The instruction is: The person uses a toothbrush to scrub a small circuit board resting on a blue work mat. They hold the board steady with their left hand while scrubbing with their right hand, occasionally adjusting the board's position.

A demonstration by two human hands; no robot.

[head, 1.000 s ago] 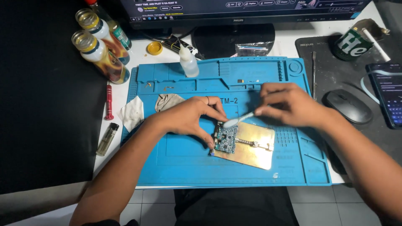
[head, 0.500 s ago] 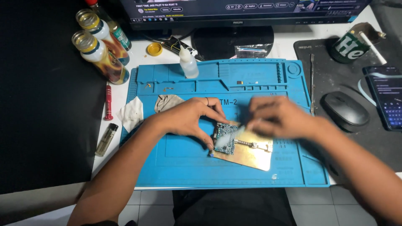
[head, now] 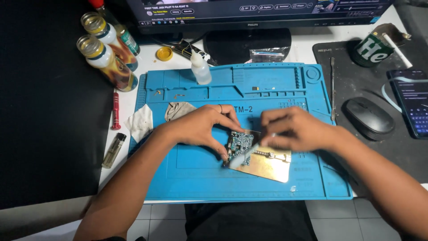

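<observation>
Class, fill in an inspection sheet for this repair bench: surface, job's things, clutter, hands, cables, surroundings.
Surface: blue work mat on a white desk.
Job's things: circuit board clamped on a brass holder plate; white brush across it.
Clutter: dropper bottle, two jars, red screwdriver, lighter, cloths.
Hands: left hand steadies the board; right hand has the brush in its grip.
Cables: nothing seen clearly.
Surroundings: monitor, mouse, phone, green can.

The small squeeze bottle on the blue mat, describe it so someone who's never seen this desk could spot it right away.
Start at the blue work mat in front of the monitor stand. On the mat's far edge, left of centre, stands the squeeze bottle. It is translucent white with a pointed nozzle, unlike the gold-capped, flame-patterned bottles off the mat's left corner.
</observation>
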